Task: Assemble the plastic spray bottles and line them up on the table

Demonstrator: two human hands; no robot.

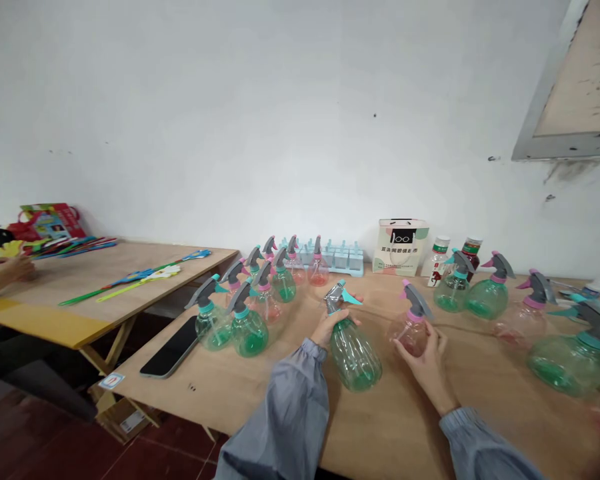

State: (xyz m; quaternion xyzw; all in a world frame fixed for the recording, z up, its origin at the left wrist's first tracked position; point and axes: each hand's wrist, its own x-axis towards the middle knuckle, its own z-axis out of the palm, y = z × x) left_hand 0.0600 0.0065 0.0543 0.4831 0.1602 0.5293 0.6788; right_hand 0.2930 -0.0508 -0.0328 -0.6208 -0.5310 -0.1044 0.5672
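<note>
A white wall with scattered chips and marks fills the room's far side; a grey-framed panel hangs at its upper right. Below stands a brown wood-toned table, with a dark red tiled floor visible at lower left. A second table, edged in yellow, stands beyond its left end, carrying colourful long strips; another person's hands rest over its far left.

On the nearer table, a printed paper bag and a pale blue popsicle-mould set stand near the wall. Green and pink spray bottles gather in a left cluster and a right group. Between them, the person's left hand grasps a ribbed green spray bottle around its neck, tilted; whether its base touches the table is unclear. The right hand grips a pink spray bottle by its rounded body, just above or on the tabletop. A dark-screened smartphone lies left of the cluster, near a small square sticker at the table's corner.
</note>
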